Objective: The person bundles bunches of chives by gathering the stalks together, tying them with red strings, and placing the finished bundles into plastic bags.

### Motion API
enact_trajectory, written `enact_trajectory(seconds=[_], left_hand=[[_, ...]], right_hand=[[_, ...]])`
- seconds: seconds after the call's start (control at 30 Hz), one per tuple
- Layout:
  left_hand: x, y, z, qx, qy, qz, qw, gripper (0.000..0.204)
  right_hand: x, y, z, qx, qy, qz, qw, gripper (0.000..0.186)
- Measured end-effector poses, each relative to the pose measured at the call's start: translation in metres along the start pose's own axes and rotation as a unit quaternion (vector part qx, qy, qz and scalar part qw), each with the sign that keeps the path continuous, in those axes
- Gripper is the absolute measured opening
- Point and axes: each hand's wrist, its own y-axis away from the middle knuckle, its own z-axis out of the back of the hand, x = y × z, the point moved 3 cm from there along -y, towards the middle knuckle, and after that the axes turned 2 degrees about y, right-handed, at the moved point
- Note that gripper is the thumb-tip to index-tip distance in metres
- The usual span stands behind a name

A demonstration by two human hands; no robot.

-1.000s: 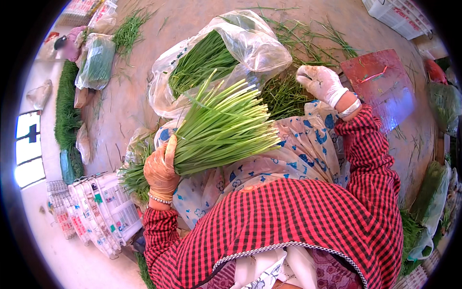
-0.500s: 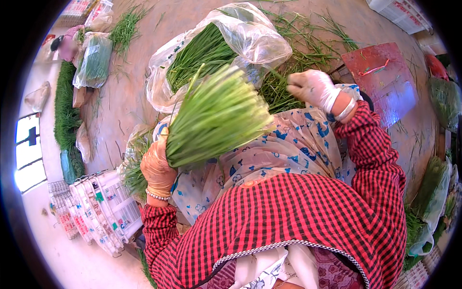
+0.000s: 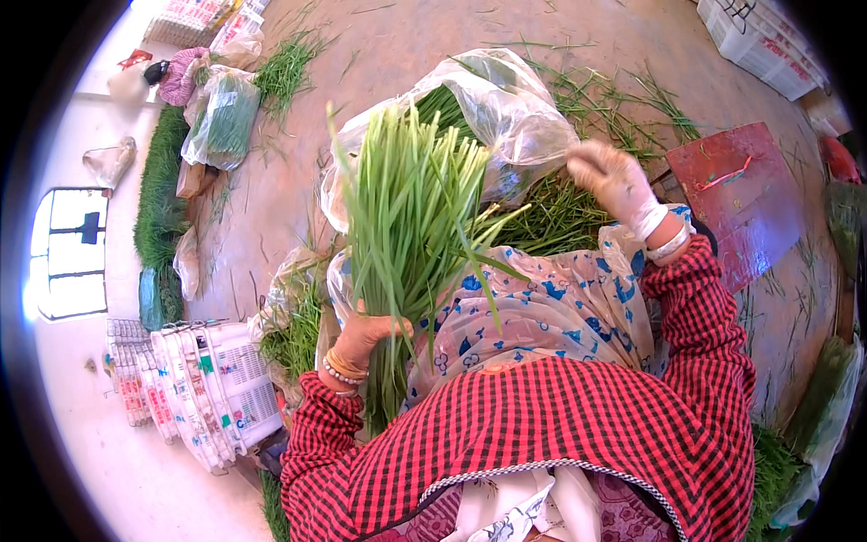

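Note:
My left hand (image 3: 363, 336), in a thin glove with a beaded bracelet at the wrist, is closed round the lower part of a big bunch of chives (image 3: 411, 194). The bunch stands nearly upright above my lap, pale cut ends at the top; a few loose blades stick out to the right. My right hand (image 3: 614, 181), also gloved, is raised to the right of the bunch, fingers slightly apart and somewhat blurred, nothing visible in them. Behind the bunch lies a clear plastic bag (image 3: 533, 113) with more chives in it. A pile of loose green trimmings (image 3: 560, 217) lies below my right hand.
A clear plastic apron (image 3: 542, 298) with blue prints covers my lap. On the right lies a red board (image 3: 741, 199). White plastic crates (image 3: 226, 384) stand at the left, another white crate (image 3: 763, 45) at the far right. At the far left, another person (image 3: 185, 72) is beside a bagged bundle (image 3: 226, 117).
The bunch has swung from leaning right to nearly upright, and my left hand has moved right and down. My right hand stays raised at the right. The view has shifted slightly.

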Motion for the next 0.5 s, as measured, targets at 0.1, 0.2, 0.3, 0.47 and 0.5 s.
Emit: enact_trajectory(seconds=[0.1, 0.2, 0.3, 0.47, 0.5], left_hand=[[0.006, 0.005, -0.004, 0.053, -0.099, -0.018, 0.993, 0.014], [-0.006, -0.001, -0.028, 0.064, 0.039, 0.071, 0.995, 0.015], [0.002, -0.005, -0.032, 0.031, 0.079, 0.101, 0.991, 0.027], [-0.008, -0.003, -0.051, 0.045, 0.170, 0.066, 0.982, 0.040], [-0.003, 0.000, -0.047, 0.044, 0.163, 0.078, 0.982, 0.039]], right_hand=[[0.071, -0.025, 0.009, -0.066, 0.076, 0.090, 0.991, 0.017], [0.113, -0.026, -0.006, -0.032, 0.067, 0.093, 0.993, 0.020], [0.130, -0.020, -0.042, 0.066, 0.181, 0.052, 0.980, 0.038], [0.076, -0.042, -0.075, 0.038, 0.273, 0.158, 0.948, 0.032], [0.076, -0.046, -0.069, 0.032, 0.298, 0.155, 0.942, 0.028]])
